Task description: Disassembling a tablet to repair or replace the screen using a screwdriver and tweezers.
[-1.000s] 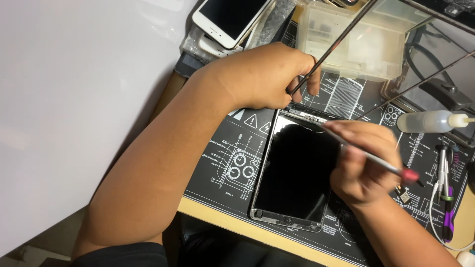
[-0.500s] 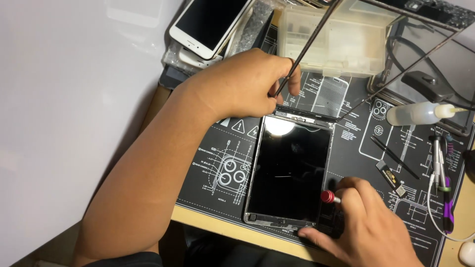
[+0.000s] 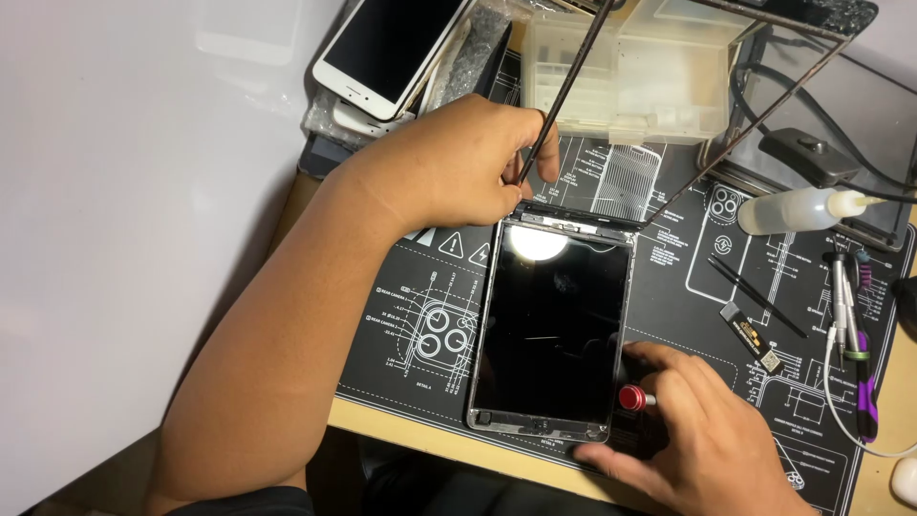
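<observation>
A tablet body (image 3: 552, 330) with a dark glossy inner screen lies on a black printed repair mat (image 3: 420, 315). Its front glass panel (image 3: 726, 115) is lifted and hinged up from the tablet's top edge. My left hand (image 3: 458, 162) pinches the left edge of that raised glass near the hinge. My right hand (image 3: 697, 430) rests at the tablet's lower right corner, gripping a small tool with a red cap (image 3: 632, 397) pointed at that corner.
A clear plastic parts box (image 3: 630, 67) stands at the back. White phones (image 3: 382, 48) lie stacked at the back left. A squeeze bottle (image 3: 802, 208), tweezers and drivers (image 3: 850, 315) and a small black pry tool (image 3: 755, 339) lie to the right. The mat's front edge is near me.
My right hand has come down from the tablet's upper right edge to its lower right corner with the red-capped tool. The left hand keeps holding the raised glass.
</observation>
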